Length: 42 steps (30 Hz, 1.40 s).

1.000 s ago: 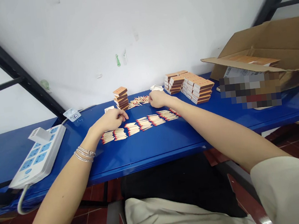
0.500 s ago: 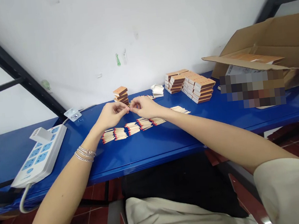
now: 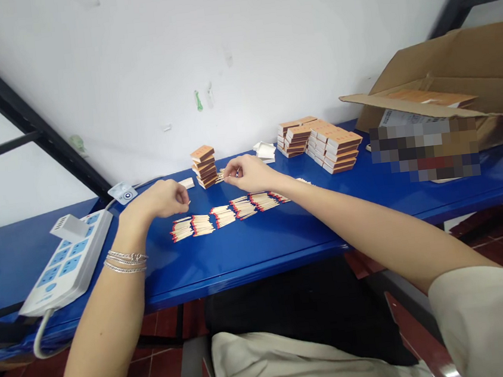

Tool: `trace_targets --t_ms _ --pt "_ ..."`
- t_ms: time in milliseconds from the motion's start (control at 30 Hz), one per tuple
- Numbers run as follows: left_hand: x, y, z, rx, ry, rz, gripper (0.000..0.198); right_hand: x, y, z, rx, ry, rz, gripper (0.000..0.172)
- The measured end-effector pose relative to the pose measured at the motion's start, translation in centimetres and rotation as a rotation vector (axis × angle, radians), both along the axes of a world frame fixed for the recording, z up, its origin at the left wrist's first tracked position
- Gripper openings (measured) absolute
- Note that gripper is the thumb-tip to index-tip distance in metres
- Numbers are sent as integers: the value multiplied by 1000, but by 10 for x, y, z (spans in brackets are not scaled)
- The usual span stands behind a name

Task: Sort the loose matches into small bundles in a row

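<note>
My left hand (image 3: 167,198) is closed, its fingers curled above the blue table, left of the match rows; a small pale tip shows at the fingertips, too small to name. Just behind it lies a white matchbox tray (image 3: 187,183). My right hand (image 3: 250,173) is pinched closed near loose matches (image 3: 220,176), beside a stack of matchboxes (image 3: 204,168); what its fingers hold, if anything, is hidden. In front, several bundles of red-tipped matches (image 3: 224,216) lie in a row, partly covered by my right forearm.
White trays (image 3: 265,151) sit behind my right hand. Farther right stands a block of stacked matchboxes (image 3: 323,142), then an open cardboard carton (image 3: 454,65). A white power strip (image 3: 72,258) lies on the left of the blue table (image 3: 240,252). A wall closes off the back.
My hands were together at the fingertips and are now apart. The left has moved left and slightly down; the right has shifted slightly right, uncovering the lower matchboxes of the left stack.
</note>
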<state>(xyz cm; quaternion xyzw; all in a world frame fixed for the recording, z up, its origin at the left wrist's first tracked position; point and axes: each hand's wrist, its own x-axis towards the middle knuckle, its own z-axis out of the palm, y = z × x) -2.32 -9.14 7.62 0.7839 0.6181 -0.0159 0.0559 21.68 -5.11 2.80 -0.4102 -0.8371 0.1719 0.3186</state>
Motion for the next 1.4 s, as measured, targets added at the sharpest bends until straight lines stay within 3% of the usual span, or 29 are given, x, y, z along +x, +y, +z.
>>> trace_targets --t_ms 100,233,533,833,1167,1400 --pt "-4 0 1 -112 35 80 20 2 5 -3 -6 -6 -4 20" --pt "-7 1 0 -152 46 94 22 4 10 -6 -5 2 -3 21" --pt "-10 2 -2 -146 60 38 19 6 15 -6 -9 -40 -9 21" --pt "-13 4 -2 -38 55 104 27 23 35 -14 110 -352 -199 25" --pt "-6 5 -8 -76 98 132 33 -5 42 -26 117 -410 -235 20" --pt "-3 3 -7 -54 116 109 33 -2 45 -27 80 -438 -281 23"
